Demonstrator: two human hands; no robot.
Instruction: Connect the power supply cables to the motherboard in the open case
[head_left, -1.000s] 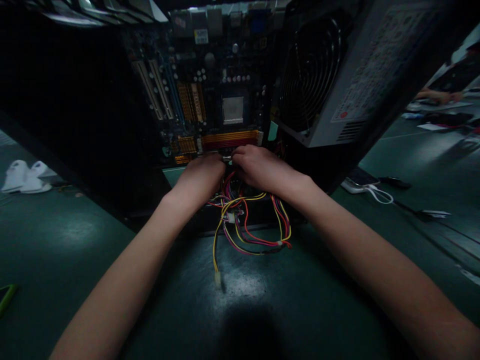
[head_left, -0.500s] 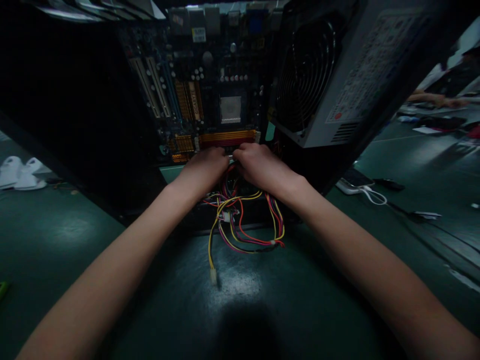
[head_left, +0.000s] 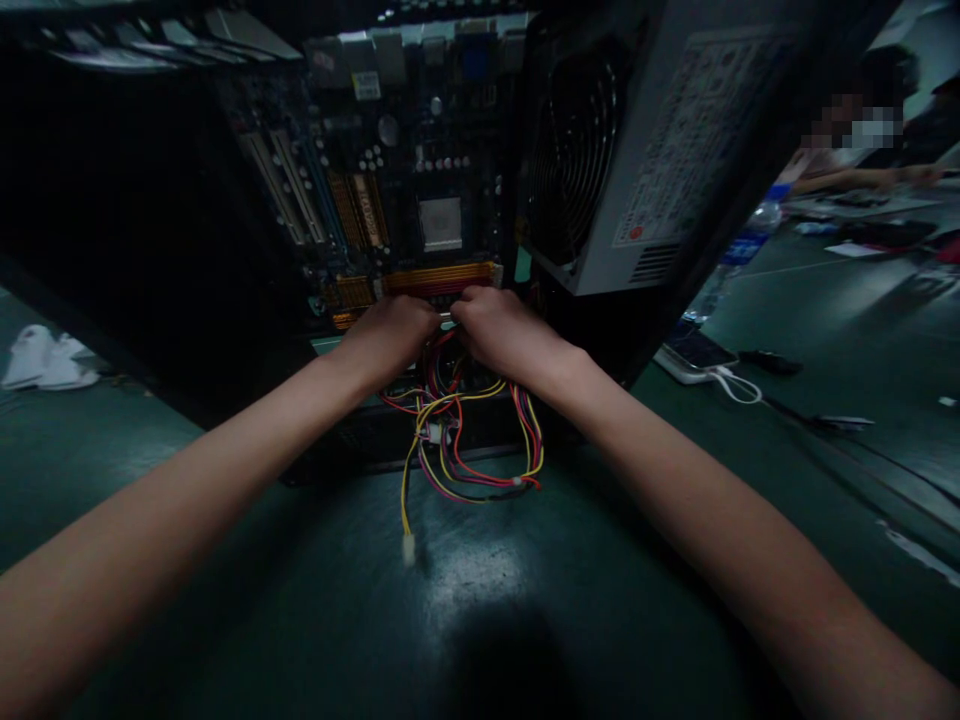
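An open black computer case (head_left: 289, 445) stands in front of me with its motherboard (head_left: 420, 130) showing. My left hand (head_left: 397, 325) and my right hand (head_left: 499, 325) meet at the board's lower edge, just below the orange and red memory slots (head_left: 442, 280). The fingers of both are curled inward, close together; what they grip is hidden behind the hands. A bundle of red, yellow and black power cables (head_left: 457, 475) hangs below them, and one white connector (head_left: 408, 549) dangles at the end of yellow wires. The grey power supply (head_left: 645, 180) sits upper right of my right hand.
At the right, on the green floor (head_left: 465, 640), are a phone (head_left: 701, 347) with a white cable and a water bottle (head_left: 739, 255). White shoe-like things (head_left: 49, 358) lie at far left. Another person's arm (head_left: 847, 180) shows at the far right.
The view has shifted, so the case and hands sit slightly further left and the water bottle has come into sight. Both hands stay at the same spot on the board.
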